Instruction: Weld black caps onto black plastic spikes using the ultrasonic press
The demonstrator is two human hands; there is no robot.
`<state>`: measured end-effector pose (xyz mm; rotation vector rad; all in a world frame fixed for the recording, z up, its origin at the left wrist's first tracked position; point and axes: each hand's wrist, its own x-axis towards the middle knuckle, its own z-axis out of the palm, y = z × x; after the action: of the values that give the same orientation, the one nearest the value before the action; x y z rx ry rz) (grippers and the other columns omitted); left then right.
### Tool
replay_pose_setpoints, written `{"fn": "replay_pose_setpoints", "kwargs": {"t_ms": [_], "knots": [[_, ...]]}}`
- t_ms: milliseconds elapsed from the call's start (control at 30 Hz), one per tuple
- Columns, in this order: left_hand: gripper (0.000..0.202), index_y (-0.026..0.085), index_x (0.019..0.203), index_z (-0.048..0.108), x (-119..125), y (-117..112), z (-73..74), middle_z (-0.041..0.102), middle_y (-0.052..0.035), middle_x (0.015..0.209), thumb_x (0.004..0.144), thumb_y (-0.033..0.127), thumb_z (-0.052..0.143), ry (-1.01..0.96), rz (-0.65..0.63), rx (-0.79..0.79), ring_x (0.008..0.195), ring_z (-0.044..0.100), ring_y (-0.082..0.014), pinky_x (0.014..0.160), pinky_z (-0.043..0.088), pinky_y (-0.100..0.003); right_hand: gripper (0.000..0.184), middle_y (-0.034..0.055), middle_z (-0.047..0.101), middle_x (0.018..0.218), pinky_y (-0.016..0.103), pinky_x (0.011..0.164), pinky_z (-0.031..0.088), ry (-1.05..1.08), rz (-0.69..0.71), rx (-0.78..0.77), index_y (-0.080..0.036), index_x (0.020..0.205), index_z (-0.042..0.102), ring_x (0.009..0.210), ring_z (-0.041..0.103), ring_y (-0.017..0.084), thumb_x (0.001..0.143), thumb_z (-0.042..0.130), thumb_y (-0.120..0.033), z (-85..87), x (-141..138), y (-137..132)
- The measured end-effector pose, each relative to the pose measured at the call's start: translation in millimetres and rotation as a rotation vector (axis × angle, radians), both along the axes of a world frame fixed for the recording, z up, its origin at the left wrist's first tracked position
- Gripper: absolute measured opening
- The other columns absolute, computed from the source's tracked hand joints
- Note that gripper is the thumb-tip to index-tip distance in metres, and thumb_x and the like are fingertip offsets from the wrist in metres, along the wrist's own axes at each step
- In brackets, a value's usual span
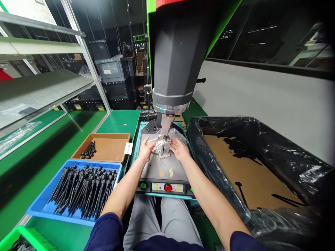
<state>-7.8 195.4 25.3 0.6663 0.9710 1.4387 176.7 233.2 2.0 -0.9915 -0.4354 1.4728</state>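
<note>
A metal fixture (pixel 164 150) stands on the grey press base, with a small black part (pixel 165 137) seated on its top. Directly above it, the press's horn (pixel 166 123) comes down close to or onto that part; I cannot tell whether they touch. Clear plastic film (pixel 178 134) lies around the fixture. My left hand (pixel 146 150) is at the fixture's left side, thumb raised and fingers loosely bent, holding nothing visible. On the right side, my right hand (pixel 180 148) has its fingers stretched toward the fixture, open; its fingertips are beside or touching it.
A blue tray (pixel 117 174) full of black rod-like parts (pixel 83 188) is at left, behind it a brown tray (pixel 112 144) with several more. A box lined with black plastic (pixel 209 167) stands at right. Green and red buttons (pixel 168 188) line the press front.
</note>
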Motion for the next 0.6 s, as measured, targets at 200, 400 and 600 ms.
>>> {"fn": "replay_pose_setpoints", "kwargs": {"t_ms": [200,400,600], "knots": [[0.079,0.016,0.127,0.044,-0.6,-2.8,0.6,0.058,0.0037,0.071,0.059,0.022,0.083,0.009,-0.009,0.009,0.050,0.052,-0.0065,0.045,0.036,-0.017,0.018,0.0060,0.071,0.091,0.028,0.076,0.053,0.008,0.006,-0.013,-0.020,0.077,0.069,0.087,0.065,0.018,0.086,0.061,-0.034,1.6,0.9,-4.0],[0.074,0.015,0.124,0.045,-0.6,-4.5,0.9,0.059,0.0030,0.072,0.061,0.022,0.081,0.015,-0.005,-0.030,0.050,0.053,-0.0061,0.044,0.036,-0.016,0.023,0.0065,0.070,0.090,0.029,0.080,0.053,0.012,0.016,-0.047,-0.020,0.077,0.068,0.091,0.065,0.019,0.089,0.057,-0.037,3.0,1.2,-6.6],[0.071,0.013,0.129,0.042,-2.9,-8.0,2.1,0.062,-0.0011,0.076,0.069,0.024,0.077,0.040,-0.024,-0.090,0.051,0.056,-0.0066,0.044,0.039,-0.015,0.028,0.0074,0.070,0.097,0.031,0.086,0.052,0.020,0.030,-0.078,-0.021,0.081,0.066,0.098,0.064,0.019,0.091,0.054,-0.044,5.8,2.5,-10.0]]}}
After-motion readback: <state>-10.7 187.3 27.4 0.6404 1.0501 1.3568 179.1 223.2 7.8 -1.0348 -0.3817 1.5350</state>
